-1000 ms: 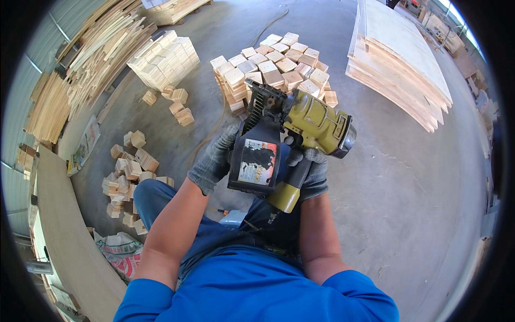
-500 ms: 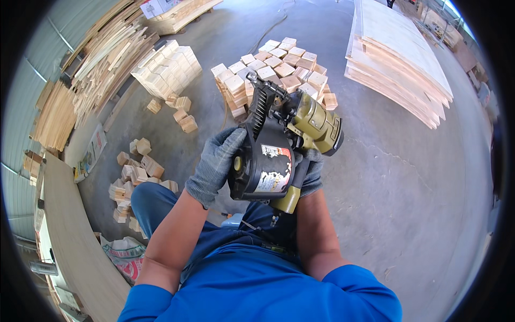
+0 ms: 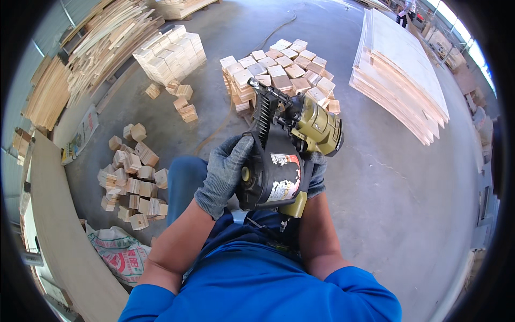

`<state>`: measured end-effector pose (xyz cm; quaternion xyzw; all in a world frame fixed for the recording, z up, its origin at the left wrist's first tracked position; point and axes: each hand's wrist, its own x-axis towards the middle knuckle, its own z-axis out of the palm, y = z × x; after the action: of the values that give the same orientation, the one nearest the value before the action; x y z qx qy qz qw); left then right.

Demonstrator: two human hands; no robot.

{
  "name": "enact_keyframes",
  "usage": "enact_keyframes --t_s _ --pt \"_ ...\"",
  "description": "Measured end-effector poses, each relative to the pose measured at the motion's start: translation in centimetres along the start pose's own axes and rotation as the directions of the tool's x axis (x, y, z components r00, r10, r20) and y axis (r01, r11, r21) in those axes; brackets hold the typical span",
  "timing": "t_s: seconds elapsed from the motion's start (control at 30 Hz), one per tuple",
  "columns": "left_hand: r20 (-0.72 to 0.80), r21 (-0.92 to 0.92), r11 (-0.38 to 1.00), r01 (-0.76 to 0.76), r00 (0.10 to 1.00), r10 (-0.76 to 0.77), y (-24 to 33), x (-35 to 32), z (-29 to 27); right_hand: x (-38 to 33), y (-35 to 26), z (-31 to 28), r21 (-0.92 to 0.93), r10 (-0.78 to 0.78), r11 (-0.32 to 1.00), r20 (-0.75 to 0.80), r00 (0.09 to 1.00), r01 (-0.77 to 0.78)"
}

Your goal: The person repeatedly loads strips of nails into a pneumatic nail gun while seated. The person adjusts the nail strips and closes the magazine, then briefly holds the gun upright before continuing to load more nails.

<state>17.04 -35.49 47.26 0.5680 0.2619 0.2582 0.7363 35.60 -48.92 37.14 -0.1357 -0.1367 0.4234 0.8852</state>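
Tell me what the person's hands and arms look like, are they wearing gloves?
Yes. Both the left hand and the right hand wear grey knitted gloves with ribbed cuffs at the wrists. The forearms are bare, and short bright blue sleeves cover the upper arms.

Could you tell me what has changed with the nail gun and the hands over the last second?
Little changed: the left hand slid onto the side of the black drum of the nail gun. The right hand still grips it from behind, and the wooden blocks lie as before.
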Motion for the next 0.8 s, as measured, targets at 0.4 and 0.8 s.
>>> enact_keyframes --t_s 0.4,0.8 --pt "0.221 -0.169 0.985 0.040 0.975 -0.002 -1.7 2.0 -0.3 -4.1 -2.4 1.6 -0.350 -0.219 0.926 -0.200 0.955 0.139" --pt "0.474 -0.135 0.980 -0.147 0.859 0.194 -5.0 5.2 -0.2 -8.5 -3.5 2.4 -0.259 -0.099 0.963 -0.101 0.990 0.070"
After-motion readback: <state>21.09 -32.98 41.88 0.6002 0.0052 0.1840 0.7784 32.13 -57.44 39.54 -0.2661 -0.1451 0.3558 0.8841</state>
